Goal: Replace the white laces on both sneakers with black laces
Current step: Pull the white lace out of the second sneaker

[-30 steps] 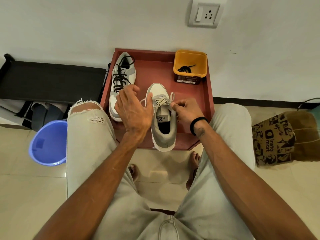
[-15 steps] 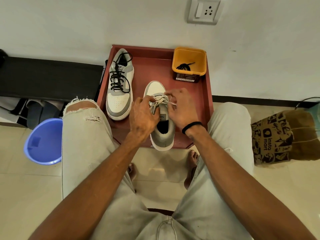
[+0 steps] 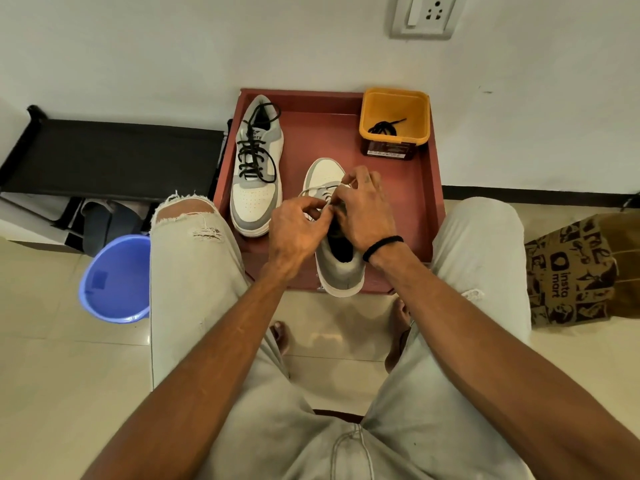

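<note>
Clearly the job is half done: the far sneaker (image 3: 256, 168) on the red tray (image 3: 429, 188) already wears black laces, tied loosely, while the near sneaker (image 3: 337, 258), lying toe toward the wall at the tray's front edge with its heel just over the rim, still carries its white lace (image 3: 313, 191). Both hands work at that shoe's eyelets, so the step in hand looks like undoing and drawing out the white lace. The left hand (image 3: 294, 233) has its fingers curled, thumb and forefinger pinching a strand of white lace near the tongue; the right hand (image 3: 363, 209), with a black band on its wrist, is bent over the lacing with fingertips closed on the lace at the upper eyelets, though exactly which strand it grips is hidden under the knuckles. Next, I judge, the lace must be loosened row by row and pulled free without dragging the shoe off the tray, one hand steadying it. Only then comes the spare black lace (image 3: 384, 127), coiled in the yellow tub (image 3: 420, 109) at the tray's far right corner, well apart from the hands but with nothing between. A blue bucket (image 3: 114, 278) sits on the floor to the left beside the knee, a printed paper bag (image 3: 571, 271) to the right, and a black rack (image 3: 114, 154) stands along the wall; none blocks the reach.
</note>
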A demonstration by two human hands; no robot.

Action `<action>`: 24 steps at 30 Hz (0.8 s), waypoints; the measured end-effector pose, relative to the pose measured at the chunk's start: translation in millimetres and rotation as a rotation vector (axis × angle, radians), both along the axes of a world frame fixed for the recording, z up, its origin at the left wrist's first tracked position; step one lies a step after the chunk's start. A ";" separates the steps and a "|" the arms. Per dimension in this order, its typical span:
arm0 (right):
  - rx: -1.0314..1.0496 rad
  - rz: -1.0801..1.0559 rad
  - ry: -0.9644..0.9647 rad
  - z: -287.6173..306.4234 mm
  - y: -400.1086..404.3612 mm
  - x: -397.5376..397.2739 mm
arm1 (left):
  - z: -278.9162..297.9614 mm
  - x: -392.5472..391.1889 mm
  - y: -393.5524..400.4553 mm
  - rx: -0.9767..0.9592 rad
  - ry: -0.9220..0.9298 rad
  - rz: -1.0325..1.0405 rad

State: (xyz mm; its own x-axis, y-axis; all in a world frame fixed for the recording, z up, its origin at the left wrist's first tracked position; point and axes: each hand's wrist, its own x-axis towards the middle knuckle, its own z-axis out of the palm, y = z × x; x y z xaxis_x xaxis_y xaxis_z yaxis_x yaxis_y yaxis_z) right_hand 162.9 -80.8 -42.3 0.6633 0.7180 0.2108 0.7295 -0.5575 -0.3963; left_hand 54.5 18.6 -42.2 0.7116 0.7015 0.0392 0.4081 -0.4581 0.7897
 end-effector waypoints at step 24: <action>0.713 -0.698 1.254 10.2 -4.6 29.7 | -4.7 -0.8 -0.5 -0.088 -0.009 0.104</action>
State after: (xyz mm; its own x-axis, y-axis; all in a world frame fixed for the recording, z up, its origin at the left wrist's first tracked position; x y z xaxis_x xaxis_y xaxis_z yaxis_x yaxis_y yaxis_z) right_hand 192.6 -85.4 -32.0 0.8076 0.2124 -0.5501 -0.5479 -0.0745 -0.8332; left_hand 53.7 18.1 -46.9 0.6346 0.7726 -0.0193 0.4422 -0.3425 0.8289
